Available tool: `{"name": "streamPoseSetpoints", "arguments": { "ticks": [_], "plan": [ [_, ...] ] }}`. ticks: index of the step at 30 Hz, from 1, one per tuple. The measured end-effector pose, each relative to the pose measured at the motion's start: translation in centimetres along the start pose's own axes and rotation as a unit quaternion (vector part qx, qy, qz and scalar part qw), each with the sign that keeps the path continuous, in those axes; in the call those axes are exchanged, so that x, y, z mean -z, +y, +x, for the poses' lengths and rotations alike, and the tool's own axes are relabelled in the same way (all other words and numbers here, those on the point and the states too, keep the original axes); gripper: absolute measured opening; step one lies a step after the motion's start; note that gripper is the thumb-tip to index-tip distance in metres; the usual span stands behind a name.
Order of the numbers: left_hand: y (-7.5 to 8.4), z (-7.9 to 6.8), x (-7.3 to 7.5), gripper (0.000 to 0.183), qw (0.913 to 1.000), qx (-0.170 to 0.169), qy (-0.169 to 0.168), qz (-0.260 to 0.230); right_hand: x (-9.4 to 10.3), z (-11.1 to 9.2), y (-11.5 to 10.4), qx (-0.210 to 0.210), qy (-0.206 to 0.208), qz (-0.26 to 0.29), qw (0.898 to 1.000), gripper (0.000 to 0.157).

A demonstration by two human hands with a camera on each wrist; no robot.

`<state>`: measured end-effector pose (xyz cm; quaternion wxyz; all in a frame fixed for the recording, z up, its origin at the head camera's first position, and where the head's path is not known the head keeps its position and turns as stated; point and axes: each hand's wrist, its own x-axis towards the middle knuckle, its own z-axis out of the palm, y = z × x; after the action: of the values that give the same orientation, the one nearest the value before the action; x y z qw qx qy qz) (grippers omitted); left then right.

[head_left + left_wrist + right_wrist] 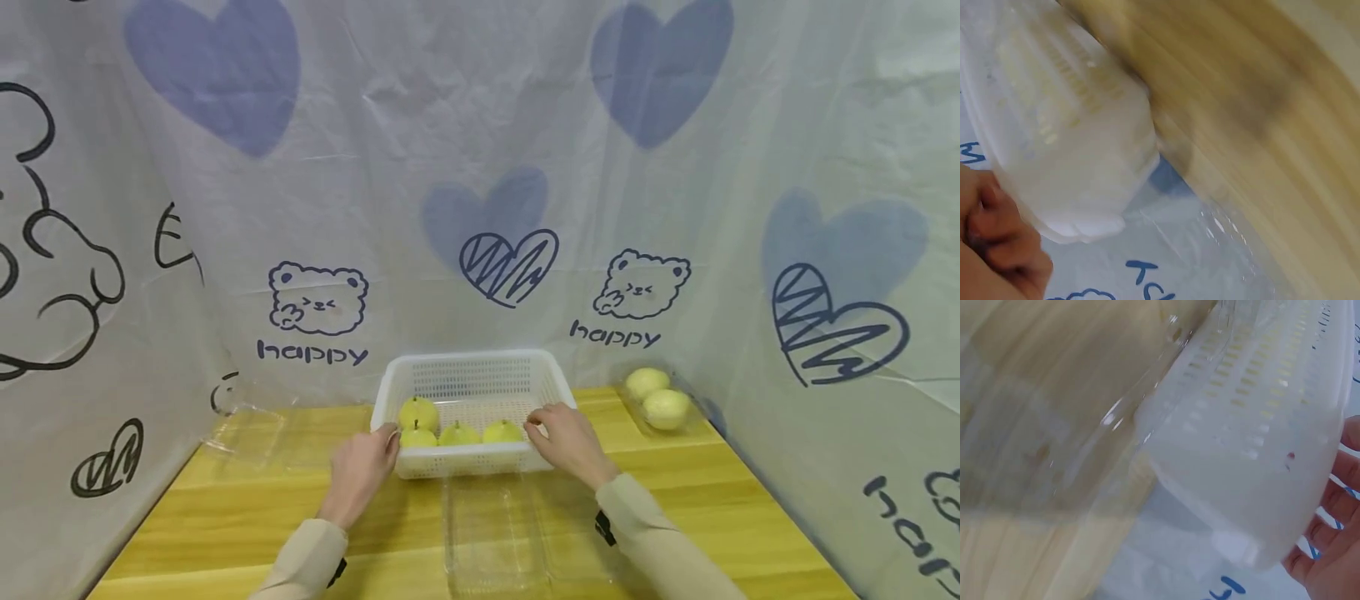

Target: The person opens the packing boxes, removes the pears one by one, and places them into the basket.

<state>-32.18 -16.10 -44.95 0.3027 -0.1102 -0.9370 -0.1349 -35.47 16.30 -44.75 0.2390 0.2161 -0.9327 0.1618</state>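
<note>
Heart-printed sheeting hangs behind the yellow wood-grain table. From where I stand, a white basket with four yellow pears is near the table's far edge. The left hand pinches its left rim with curled fingers; the right hand grips the right rim, fingers slightly spread. Nearer me is a clear plastic container.

Beige-sleeved left forearm and beige-sleeved right forearm stretched forward, angled inward. Bare left hand — fingers curled in a grip, bunched together in left wrist view. Bare right hand — gripping too, fingers half-bent, side by side in right wrist view. Hands roughly level, well apart.
</note>
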Motion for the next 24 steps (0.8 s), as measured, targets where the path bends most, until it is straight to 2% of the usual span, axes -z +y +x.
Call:
{"name": "streamPoseSetpoints", "arguments": {
  "ticks": [2,5,9,13,15,18,22,24],
  "plan": [
    [0.3,-0.4,-0.1,0.010,0.9992,-0.019,-0.013,-0.033,0.2,-0.4,0.5,0.008,0.009,-0.023,1.000,0.017],
    [0.7,-0.9,0.1,0.018,0.9929,-0.038,-0.064,-0.093,0.7,-0.9,1.0,0.006,0.007,-0.038,0.999,0.018],
    [1.3,-1.6,0.3,0.028,0.9781,-0.070,-0.136,-0.142,1.4,-1.6,1.5,-0.012,-0.022,-0.027,0.999,0.024],
    [1.7,-2.2,0.3,0.035,0.9627,-0.112,-0.173,-0.176,2.1,-2.2,2.0,-0.025,-0.058,-0.004,0.998,0.030],
    [2.0,-2.4,0.3,0.036,0.9522,-0.124,-0.193,-0.202,2.5,-2.3,2.3,-0.026,-0.068,0.014,0.997,0.028],
    [2.3,-2.6,0.3,0.039,0.9318,-0.130,-0.237,-0.242,3.0,-2.5,2.7,-0.012,-0.076,0.032,0.997,0.024],
    [2.8,-2.8,0.2,0.046,0.9014,-0.115,-0.308,-0.281,3.5,-2.5,3.1,0.019,-0.083,0.042,0.996,0.018],
    [3.1,-3.0,0.1,0.047,0.8893,-0.106,-0.338,-0.290,3.6,-2.4,3.2,0.026,-0.086,0.042,0.995,0.017]
  ]
}}
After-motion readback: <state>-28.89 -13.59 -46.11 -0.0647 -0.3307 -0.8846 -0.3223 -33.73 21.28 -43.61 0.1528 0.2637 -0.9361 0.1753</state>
